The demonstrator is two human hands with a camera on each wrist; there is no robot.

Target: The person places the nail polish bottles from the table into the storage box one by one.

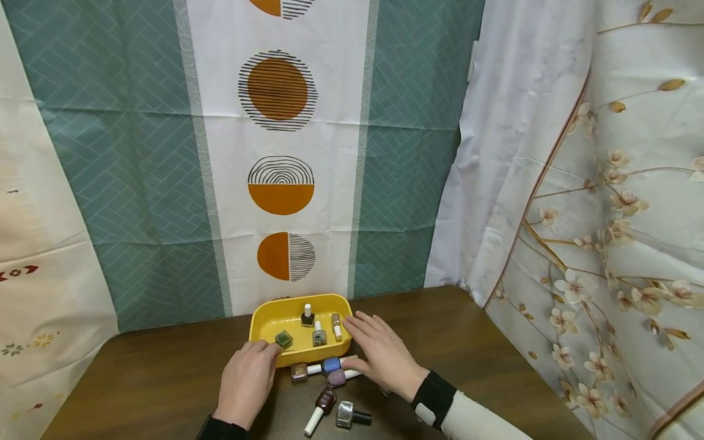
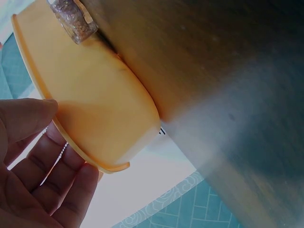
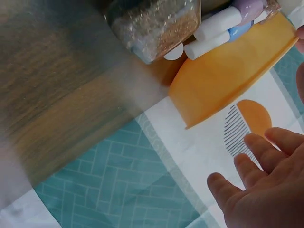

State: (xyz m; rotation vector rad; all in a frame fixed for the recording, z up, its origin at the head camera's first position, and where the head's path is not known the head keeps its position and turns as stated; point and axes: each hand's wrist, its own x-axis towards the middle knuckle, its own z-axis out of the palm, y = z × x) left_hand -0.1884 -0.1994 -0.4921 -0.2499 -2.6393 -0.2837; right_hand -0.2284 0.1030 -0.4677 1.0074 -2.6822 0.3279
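Note:
My left hand (image 1: pixel 249 380) grips the near left corner of a yellow tray (image 1: pixel 264 308); in the left wrist view its thumb and fingers lie on either side of the rim (image 2: pixel 76 147). My right hand (image 1: pixel 385 357) is spread at the tray's right end, fingers extended, holding nothing. Inside the tray are several nail polish bottles: a black one (image 1: pixel 307 319), a dark green one (image 1: pixel 283 340), a grey-green one (image 1: pixel 319 337) and a glittery one (image 1: pixel 337 324). Against its near side lie a brown glitter bottle (image 1: pixel 299 373), a blue one (image 1: pixel 331 365) and a purple one (image 1: pixel 336 379).
Nearer on the brown table (image 1: pixel 165 379) lie a maroon bottle (image 1: pixel 326 401) with a white cap and a silver bottle (image 1: pixel 344 414) with a black cap. A glittery bottle (image 3: pixel 156 28) looms large in the right wrist view. A patterned curtain (image 1: pixel 280 214) hangs behind the table.

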